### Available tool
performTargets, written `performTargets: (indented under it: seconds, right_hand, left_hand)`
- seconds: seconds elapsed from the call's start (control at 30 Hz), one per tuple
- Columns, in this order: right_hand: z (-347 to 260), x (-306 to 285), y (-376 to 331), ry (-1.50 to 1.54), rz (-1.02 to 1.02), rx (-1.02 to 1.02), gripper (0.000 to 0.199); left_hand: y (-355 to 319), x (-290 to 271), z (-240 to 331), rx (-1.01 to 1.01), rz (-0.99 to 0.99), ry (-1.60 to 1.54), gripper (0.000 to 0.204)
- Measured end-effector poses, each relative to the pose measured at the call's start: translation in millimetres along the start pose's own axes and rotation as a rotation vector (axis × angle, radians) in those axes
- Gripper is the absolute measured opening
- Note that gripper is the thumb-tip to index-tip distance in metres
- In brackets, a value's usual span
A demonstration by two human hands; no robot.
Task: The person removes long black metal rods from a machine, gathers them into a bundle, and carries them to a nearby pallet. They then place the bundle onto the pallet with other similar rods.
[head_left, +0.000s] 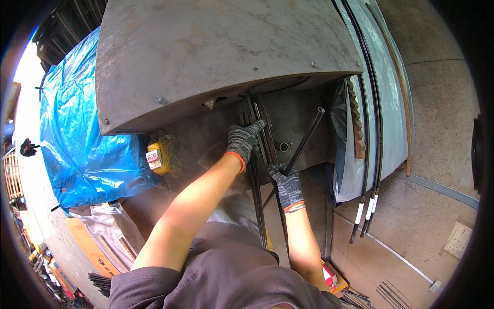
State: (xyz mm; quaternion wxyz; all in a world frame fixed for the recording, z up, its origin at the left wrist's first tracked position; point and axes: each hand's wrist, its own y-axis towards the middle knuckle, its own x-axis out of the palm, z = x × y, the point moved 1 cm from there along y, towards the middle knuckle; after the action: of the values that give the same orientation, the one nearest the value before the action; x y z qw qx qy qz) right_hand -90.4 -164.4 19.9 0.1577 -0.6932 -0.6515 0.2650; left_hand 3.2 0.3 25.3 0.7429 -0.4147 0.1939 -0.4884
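Observation:
My left hand (pixel 245 139), in a grey knit glove with an orange cuff, presses on several long dark metal bars (pixel 256 195) where they run under the overhang of a big rusty steel machine (pixel 206 51). My right hand (pixel 286 184), gloved the same way, grips the lower part of a dark lever rod (pixel 309 135) that slants up to the right. Just beside that hand another bar (pixel 281 219) runs down toward my body. The bars' far ends are hidden under the machine's hood.
A blue tarp (pixel 77 134) covers something at the left, with a yellow switch box (pixel 157 157) at its edge. Clear plastic sheeting and long thin rods (pixel 373 129) lie at the right on the concrete floor (pixel 437 154). More rods and cardboard sit near my feet.

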Motion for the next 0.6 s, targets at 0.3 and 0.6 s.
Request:
performTargets:
  seconds: [0.3, 0.6]
  right_hand:
    - [7, -4, 2, 0.016, -0.054, -0.030, 0.008]
    - [10, -17, -46, 0.043, -0.403, 0.143, 0.017]
  left_hand:
    - [1, -1, -3, 0.049, -0.029, -0.018, 0.033]
    - [-20, -23, 13, 0.012, -0.245, -0.108, 0.041]
